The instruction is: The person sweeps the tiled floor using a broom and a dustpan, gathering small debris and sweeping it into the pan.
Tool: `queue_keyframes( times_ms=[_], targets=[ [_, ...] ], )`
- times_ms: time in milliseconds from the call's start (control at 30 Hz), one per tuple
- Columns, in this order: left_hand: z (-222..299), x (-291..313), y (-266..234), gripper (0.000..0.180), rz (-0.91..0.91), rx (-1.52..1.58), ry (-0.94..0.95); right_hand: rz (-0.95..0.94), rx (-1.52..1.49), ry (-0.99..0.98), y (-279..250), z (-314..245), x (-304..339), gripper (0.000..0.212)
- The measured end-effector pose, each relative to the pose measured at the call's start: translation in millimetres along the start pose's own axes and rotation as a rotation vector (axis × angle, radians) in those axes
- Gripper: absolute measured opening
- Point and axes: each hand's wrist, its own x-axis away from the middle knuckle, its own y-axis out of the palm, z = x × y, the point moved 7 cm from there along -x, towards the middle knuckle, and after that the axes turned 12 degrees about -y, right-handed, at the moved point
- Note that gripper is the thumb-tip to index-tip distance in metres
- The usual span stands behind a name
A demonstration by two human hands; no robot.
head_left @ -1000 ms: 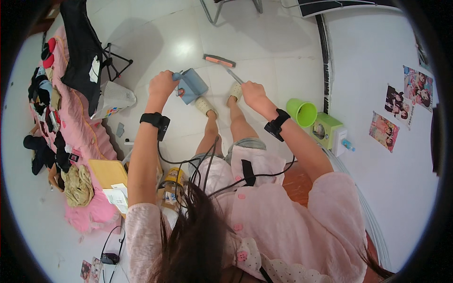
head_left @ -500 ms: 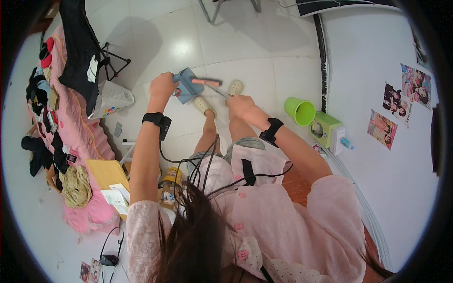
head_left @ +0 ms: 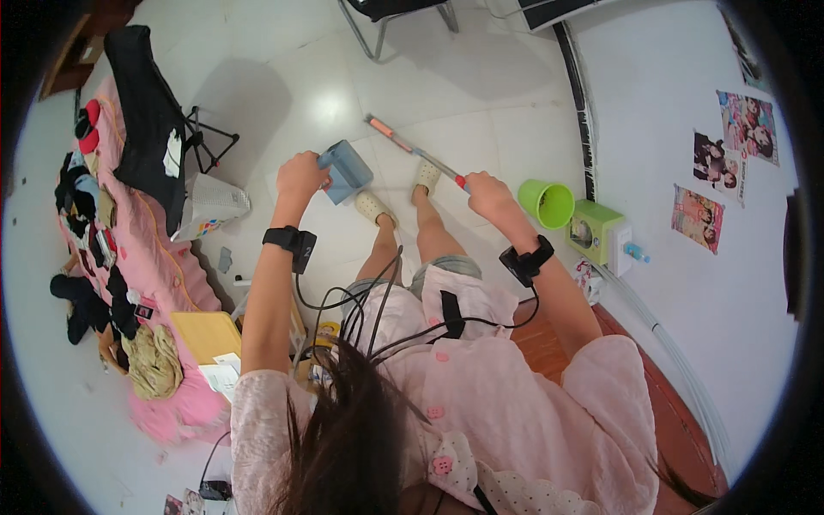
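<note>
My left hand (head_left: 300, 178) is closed around the upper end of a blue-grey dustpan (head_left: 352, 170), whose pan lies beside my left clog (head_left: 375, 208). In my right hand (head_left: 491, 197) is the red-tipped end of a long thin broom (head_left: 429, 158). Its narrow orange head with dark bristles slants up and left, beyond the right clog (head_left: 427, 175) and to the right of the dustpan. Broom head and dustpan are apart. Whether the bristles touch the floor I cannot tell.
A green bin (head_left: 546, 204) and a green box (head_left: 594, 230) stand along the right wall. Left are a black folding chair (head_left: 142, 112), a white bag (head_left: 215, 206) and a pink-covered bed (head_left: 154, 249) with clothes. Another chair (head_left: 382, 10) stands ahead. Black cables hang before my body.
The broom head has swung away from the dustpan, forward and to the right. My right hand has moved right, while the left has shifted slightly with the dustpan.
</note>
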Motion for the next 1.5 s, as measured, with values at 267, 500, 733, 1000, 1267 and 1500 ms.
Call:
queue_keyframes(
  times_ms=[267, 500, 733, 1000, 1267, 1500],
  targets=[
    [65, -1, -26, 0.026, 0.006, 0.006, 0.159, 0.285, -0.106, 0.208, 16, 96, 42, 0.019],
    [146, -4, -29, 0.034, -0.102, -0.032, 0.280, 0.361, -0.490, 0.433, 35, 151, 100, 0.026],
    [244, -8, -7, 0.036, -0.036, -0.101, 0.458, 0.621, -0.359, 0.523, 58, 227, 147, 0.019],
    [364, -17, -8, 0.031, 0.028, -0.167, 0.597, 0.670, -0.446, 0.820, 64, 312, 198, 0.024],
    [469, -33, 9, 0.031, 0.001, -0.167, 0.668, 0.622, -0.367, 0.975, 74, 400, 215, 0.019],
    [533, -59, 18, 0.032, 0.030, -0.209, 0.728, 0.696, -0.241, 0.922, 46, 458, 197, 0.015]
  ],
)
